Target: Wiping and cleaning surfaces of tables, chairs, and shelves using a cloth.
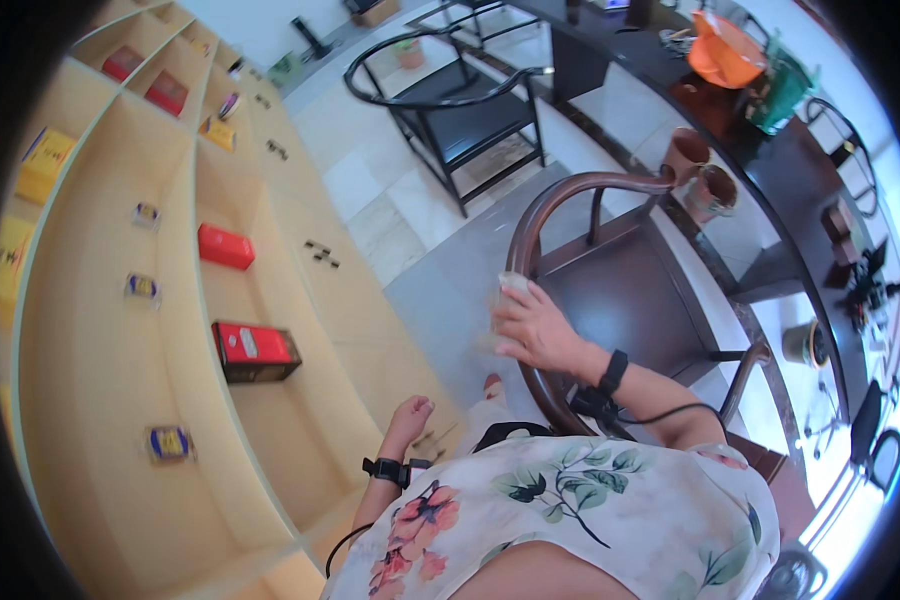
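My right hand is closed around a small pale, translucent object, blurred so that its kind cannot be told. It is above the curved backrest of a dark wooden armchair; whether it touches the wood is unclear. Lower and to the left, my left hand hangs near the front of the shelving with its fingers curled in, and nothing shows in it. On the pale wooden shelf unit lie a red-and-black box, a red box and several small clear-wrapped packets.
Yellow boxes and dark red boxes occupy other compartments. A black armchair stands ahead. Along the right runs a dark table with an orange bag and a green bag. Plant pots stand beside it.
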`<state>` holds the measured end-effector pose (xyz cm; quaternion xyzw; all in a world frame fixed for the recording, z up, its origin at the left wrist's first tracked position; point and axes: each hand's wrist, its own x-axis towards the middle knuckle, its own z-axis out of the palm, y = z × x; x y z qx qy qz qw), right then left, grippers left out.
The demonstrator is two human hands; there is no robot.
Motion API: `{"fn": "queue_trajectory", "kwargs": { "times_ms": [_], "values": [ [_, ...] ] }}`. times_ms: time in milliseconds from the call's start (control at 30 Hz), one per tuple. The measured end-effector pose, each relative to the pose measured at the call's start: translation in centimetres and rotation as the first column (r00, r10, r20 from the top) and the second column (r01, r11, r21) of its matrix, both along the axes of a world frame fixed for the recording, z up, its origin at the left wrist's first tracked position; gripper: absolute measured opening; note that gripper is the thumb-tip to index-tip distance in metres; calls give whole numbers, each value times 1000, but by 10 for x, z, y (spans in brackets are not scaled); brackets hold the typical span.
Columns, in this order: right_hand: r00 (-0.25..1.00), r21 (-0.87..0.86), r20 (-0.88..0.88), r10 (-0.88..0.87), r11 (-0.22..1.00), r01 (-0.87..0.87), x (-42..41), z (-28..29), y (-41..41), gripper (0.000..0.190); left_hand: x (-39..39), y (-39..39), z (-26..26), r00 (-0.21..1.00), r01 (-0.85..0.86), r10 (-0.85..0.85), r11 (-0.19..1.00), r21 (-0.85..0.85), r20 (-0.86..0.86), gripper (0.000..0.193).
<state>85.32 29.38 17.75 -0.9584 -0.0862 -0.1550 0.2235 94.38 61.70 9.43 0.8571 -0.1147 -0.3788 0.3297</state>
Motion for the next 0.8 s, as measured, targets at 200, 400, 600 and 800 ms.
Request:
{"fn": "queue_trajectory", "kwargs": {
  "times_ms": [200, 400, 600, 800],
  "values": [
    [986, 1, -115, -124, 992, 125, -1, 11, 1, 29, 104, -85, -24, 976, 177, -168, 983, -52, 137, 36],
    [931, -70, -137, -339, 941, 332, 57, -5, -23, 30, 132, -138, 1, 926, 369, -360, 926, -76, 110, 37],
    [619, 40, -205, -758, 625, 780, 126, -52, -111, 38, 166, -120, 21, 872, 489, -490, 871, 52, 12, 35],
    [756, 69, -172, -632, 758, 649, 115, -67, -109, 35, 223, -88, 27, 963, 266, -259, 958, 108, -76, 29]
  ]
}}
